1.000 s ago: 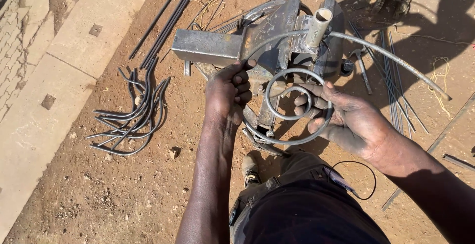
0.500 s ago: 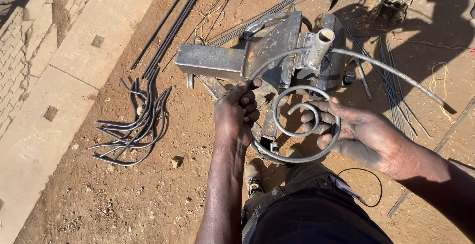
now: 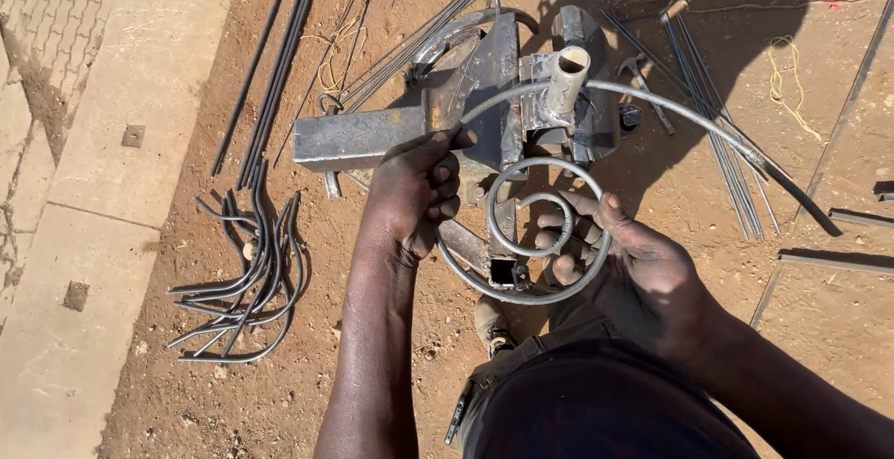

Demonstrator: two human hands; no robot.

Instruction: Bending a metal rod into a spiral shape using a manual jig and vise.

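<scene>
A grey steel rod is bent into a spiral scroll (image 3: 535, 200) lying over a welded steel bending jig (image 3: 494, 96) on the dirt. The rod's long tail (image 3: 708, 128) arcs off to the right from an upright pipe post (image 3: 566, 77) on the jig. My left hand (image 3: 414, 189) grips the rod at the scroll's upper left, beside the jig's square-tube arm (image 3: 358, 138). My right hand (image 3: 633, 263) cups the scroll's right and lower rim from underneath, fingers spread under the coils.
A pile of curved bent rods (image 3: 247, 273) lies on the dirt at the left. Long straight bars (image 3: 270, 59) run up the left side and more bars (image 3: 722, 114) lie right of the jig. A concrete kerb (image 3: 102, 189) borders the far left.
The view has shifted so the jig and scroll sit lower in the picture. Both hands stay on the scroll, and my left hand has slid slightly up toward the jig.
</scene>
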